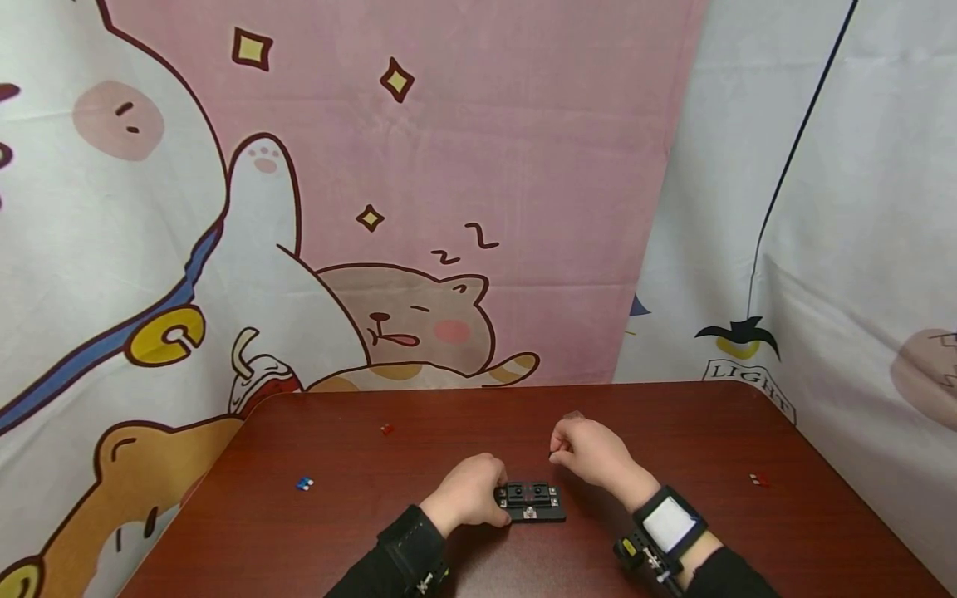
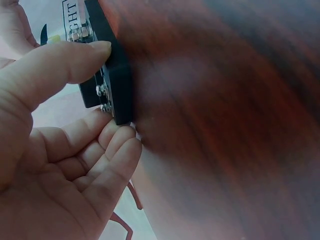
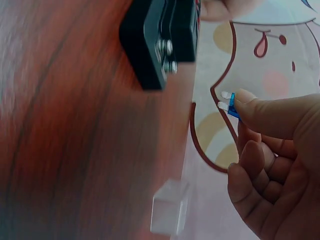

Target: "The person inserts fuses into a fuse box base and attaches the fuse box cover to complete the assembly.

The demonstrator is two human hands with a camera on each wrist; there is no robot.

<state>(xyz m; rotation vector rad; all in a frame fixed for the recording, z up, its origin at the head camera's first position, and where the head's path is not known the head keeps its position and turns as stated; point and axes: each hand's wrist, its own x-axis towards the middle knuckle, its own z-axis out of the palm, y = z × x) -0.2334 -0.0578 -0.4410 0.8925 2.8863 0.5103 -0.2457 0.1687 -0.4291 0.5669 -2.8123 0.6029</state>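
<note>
My left hand [image 1: 465, 492] grips the left end of a black fuse block [image 1: 534, 513] on the table. In the left wrist view, the thumb [image 2: 75, 62] lies over its screw side and the fingertips touch its lower end. Silver screws [image 3: 167, 48] stick out of the block. My right hand [image 1: 592, 450], held apart beyond the block's right side, pinches a small blue blade fuse [image 3: 233, 106] between thumb and fingers. The fuse's two metal prongs point away from the hand, toward the block's side in the right wrist view.
Small blue pieces [image 1: 304, 483] lie at the left of the brown table [image 1: 359, 548]. Red pieces lie at the back [image 1: 386, 428], and more red and whitish pieces [image 1: 758, 479] at the right. A clear box-like piece [image 3: 169, 210] stands near the table's edge in the right wrist view.
</note>
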